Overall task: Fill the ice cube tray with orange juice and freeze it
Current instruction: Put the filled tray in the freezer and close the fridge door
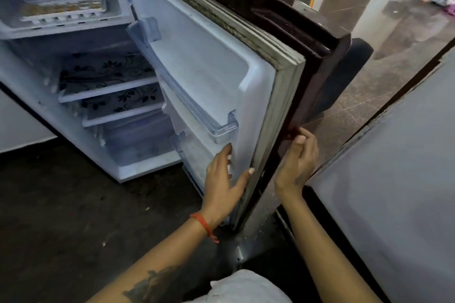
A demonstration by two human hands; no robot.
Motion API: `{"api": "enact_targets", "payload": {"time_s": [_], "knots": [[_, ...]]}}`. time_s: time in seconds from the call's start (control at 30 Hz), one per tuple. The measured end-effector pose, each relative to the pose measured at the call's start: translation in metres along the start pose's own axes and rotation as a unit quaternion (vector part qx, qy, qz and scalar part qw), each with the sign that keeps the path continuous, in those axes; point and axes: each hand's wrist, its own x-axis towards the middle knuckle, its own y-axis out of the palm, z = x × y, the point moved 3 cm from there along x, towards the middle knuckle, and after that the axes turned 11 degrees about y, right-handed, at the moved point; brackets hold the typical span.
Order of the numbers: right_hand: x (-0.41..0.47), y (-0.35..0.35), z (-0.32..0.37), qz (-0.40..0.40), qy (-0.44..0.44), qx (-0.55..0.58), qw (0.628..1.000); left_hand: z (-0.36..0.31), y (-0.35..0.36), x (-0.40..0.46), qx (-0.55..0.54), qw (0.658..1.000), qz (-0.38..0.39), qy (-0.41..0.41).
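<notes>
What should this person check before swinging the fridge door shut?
1. Ice cube tray resting in the freezer compartment: ok.
2. Tray holds orange liquid: ok, though blurred.
3. Left hand flat on the fridge door inner side: ok.
4. Right hand gripping the door's outer edge: ok.
5. Fingers out of the closing gap: not ok, left fingers lie inside.
6. Tray sitting level: cannot tell.

Freezer shelf [73, 28] carries juice-filled ice cube tray [62, 11]
</notes>
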Motion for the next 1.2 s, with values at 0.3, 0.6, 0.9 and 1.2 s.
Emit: {"api": "enact_targets", "payload": {"time_s": [0.3, 0.6, 0.9, 1.2], "knots": [[-0.141, 0.047, 0.029, 0.133, -0.034, 0.025, 0.990, 0.036, -0.128, -0.079, -0.014, 0.994, -0.090, -0.056], [-0.226, 0.125, 0.061, 0.229, -0.006, 0.055, 0.972, 0.070, -0.248, -0.117, 0.001, 0.984, -0.154, -0.086], [-0.263, 0.246, 0.079, 0.428, -0.080, -0.050, 0.899, 0.123, -0.342, -0.085, 0.022, 0.968, -0.231, -0.097], [-0.297, 0.370, 0.102, 0.459, -0.127, -0.038, 0.878, 0.192, -0.427, -0.022, 0.100, 0.965, -0.204, -0.128]]}}
